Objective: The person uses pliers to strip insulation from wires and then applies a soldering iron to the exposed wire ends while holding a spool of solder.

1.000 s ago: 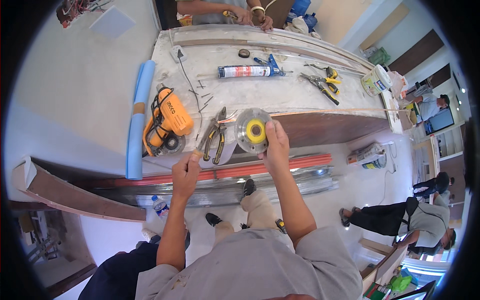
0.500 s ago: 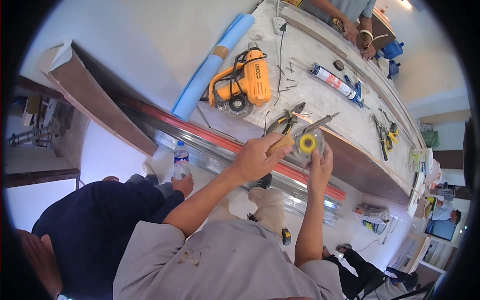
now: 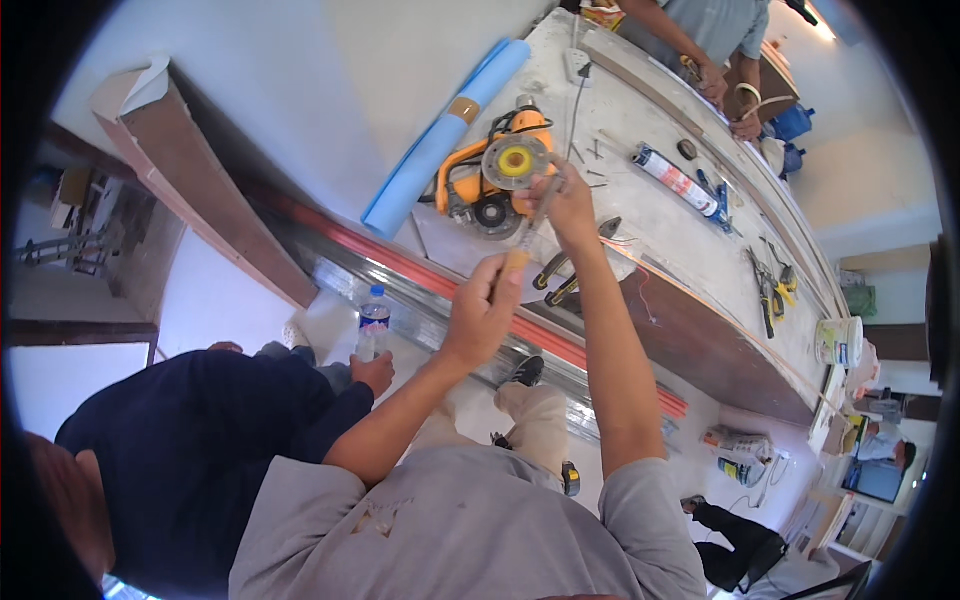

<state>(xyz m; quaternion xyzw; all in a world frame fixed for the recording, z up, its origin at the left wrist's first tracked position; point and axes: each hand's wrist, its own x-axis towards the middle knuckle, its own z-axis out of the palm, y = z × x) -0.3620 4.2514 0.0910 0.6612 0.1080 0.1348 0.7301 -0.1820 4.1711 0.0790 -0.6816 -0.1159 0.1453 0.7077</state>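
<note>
My left hand (image 3: 480,310) is closed on the wooden handle (image 3: 515,264) of a tool with a long, thin metal shaft (image 3: 536,218) angled up toward the right. My right hand (image 3: 566,205) grips a round grey disc (image 3: 516,158) with a yellow centre, alongside that shaft. Behind the disc lies an orange corded power tool (image 3: 462,182) on the dusty worktop (image 3: 630,120). Black-and-yellow pliers (image 3: 552,278) lie beside my right forearm, partly hidden by it. A blue caulking gun with a cartridge (image 3: 680,188) and more cutters (image 3: 770,295) sit farther right.
A co-worker (image 3: 680,30) works across the worktop. Another person in navy (image 3: 200,440) sits close left, holding a water bottle (image 3: 374,325). A blue roll (image 3: 420,175) edges the worktop; a board (image 3: 200,180) leans left; red and silver lengths (image 3: 410,265) lie below.
The disc has risen up and left in my right hand, over the power tool. My left hand has lowered slightly, moving left with the handled tool. The view swung from its earliest angle.
</note>
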